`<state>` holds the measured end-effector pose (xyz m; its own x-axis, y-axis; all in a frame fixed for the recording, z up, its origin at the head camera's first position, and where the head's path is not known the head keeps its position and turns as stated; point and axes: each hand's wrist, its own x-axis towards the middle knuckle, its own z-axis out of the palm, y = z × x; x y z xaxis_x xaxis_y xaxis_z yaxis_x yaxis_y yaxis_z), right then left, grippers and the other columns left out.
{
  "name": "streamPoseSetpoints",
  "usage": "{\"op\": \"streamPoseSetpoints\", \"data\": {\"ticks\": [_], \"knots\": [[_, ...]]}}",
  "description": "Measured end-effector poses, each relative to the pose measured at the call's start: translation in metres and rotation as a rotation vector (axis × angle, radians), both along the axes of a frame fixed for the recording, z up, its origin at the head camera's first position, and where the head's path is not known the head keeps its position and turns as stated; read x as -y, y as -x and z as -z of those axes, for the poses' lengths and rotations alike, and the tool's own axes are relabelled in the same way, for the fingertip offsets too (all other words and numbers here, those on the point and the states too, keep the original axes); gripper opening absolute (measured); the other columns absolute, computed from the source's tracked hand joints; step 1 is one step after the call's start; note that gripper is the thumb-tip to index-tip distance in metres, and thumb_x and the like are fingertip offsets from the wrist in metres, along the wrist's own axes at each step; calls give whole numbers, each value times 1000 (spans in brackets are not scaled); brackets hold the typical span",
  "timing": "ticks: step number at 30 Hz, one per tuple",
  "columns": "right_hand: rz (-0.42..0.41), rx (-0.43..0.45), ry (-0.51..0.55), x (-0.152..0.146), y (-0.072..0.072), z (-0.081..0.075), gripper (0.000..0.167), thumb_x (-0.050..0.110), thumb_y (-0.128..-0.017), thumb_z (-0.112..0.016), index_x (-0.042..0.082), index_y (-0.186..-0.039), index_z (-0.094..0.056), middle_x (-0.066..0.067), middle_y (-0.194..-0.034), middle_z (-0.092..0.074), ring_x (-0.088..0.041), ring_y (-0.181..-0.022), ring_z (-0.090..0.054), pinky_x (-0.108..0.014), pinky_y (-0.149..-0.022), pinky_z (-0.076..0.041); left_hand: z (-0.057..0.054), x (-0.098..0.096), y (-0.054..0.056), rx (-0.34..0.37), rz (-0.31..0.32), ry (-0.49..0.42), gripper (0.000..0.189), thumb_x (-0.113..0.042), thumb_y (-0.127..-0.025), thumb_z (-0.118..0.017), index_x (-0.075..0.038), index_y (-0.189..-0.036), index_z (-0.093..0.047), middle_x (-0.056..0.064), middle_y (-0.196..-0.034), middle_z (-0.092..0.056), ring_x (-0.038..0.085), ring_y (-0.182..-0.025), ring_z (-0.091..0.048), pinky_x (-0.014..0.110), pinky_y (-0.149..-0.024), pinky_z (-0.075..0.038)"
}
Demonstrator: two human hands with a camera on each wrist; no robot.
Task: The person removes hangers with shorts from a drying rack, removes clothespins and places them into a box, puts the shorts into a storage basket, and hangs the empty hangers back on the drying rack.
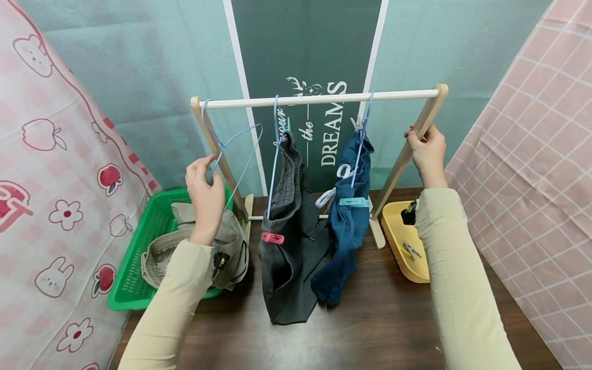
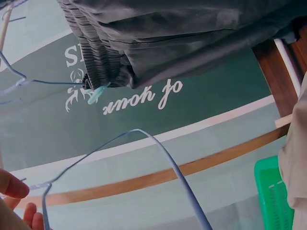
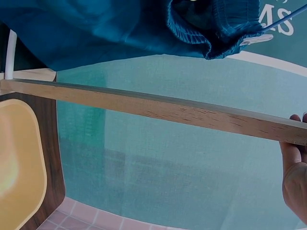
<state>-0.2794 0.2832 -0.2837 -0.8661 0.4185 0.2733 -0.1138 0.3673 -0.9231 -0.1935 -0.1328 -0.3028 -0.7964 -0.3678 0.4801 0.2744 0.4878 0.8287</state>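
My right hand (image 1: 427, 149) grips the right wooden post (image 1: 399, 172) of a small clothes rack, fingers and thumb on opposite sides of it. At the left end of the white bar (image 1: 319, 99) hangs a bare blue wire hanger (image 1: 240, 132). Beside its neck is my left hand (image 1: 206, 192), thumb and fingers spread apart, fingertips right at the wire. Dark grey trousers (image 1: 296, 257) hang mid-bar from another hanger, with a pink clip (image 1: 272, 237) at the waistband. Farther right hang blue trousers (image 1: 344, 241), held by a light blue clip (image 1: 354, 202).
A green basket (image 1: 121, 280) at left holds beige clothing (image 1: 231, 231), partly behind my left forearm. At right, a yellow tray (image 1: 400, 257) contains a few clips (image 1: 411, 250), partly covered by my right sleeve. Patterned curtains flank the dark wooden table (image 1: 361, 334).
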Motion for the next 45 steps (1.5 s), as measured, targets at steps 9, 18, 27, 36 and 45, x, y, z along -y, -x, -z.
{"op": "streamPoseSetpoints", "data": {"ticks": [9, 18, 27, 36, 45], "knots": [[1, -3, 1, 0, 0, 1, 13, 23, -97, -50, 19, -107, -58, 18, -90, -56, -7, -102, -60, -41, -104, -45, -5, -14, -10, -104, 81, 1, 30, -3, -95, -47, 1, -122, -60, 21, -125, -52, 33, -111, -50, 43, -96, -40], [2, -2, 17, -2, 4, 3, 14, 22, -96, -51, 19, -108, -59, 18, -90, -56, -6, -101, -60, -40, -104, -44, -12, -24, -16, 271, 343, -109, 30, -20, -99, -50, -4, -122, -63, 15, -123, -62, 23, -105, -57, 30, -88, -45], [-1, 11, 14, -1, 2, 2, 14, 24, -97, -50, 22, -108, -58, 18, -91, -56, -11, -108, -60, -40, -106, -44, -12, -35, -19, 403, 504, -155, 36, -25, -100, -49, -6, -130, -57, 13, -135, -57, 27, -118, -54, 43, -103, -44], [-5, 5, 18, -2, 2, 4, 9, 24, -97, -50, 24, -103, -57, 19, -89, -56, -7, -102, -59, -40, -105, -44, -9, -47, -16, 384, 538, -195, 39, -21, -97, -56, -6, -132, -54, 14, -125, -58, 13, -101, -55, 31, -89, -46], [-8, 4, 25, -2, 3, 3, 12, 24, -97, -50, 22, -106, -58, 18, -90, -56, -7, -102, -59, -40, -105, -43, -9, -52, -14, 411, 537, -212, 41, -19, -96, -57, -4, -134, -53, 15, -119, -57, 8, -92, -51, 22, -83, -45]]}}
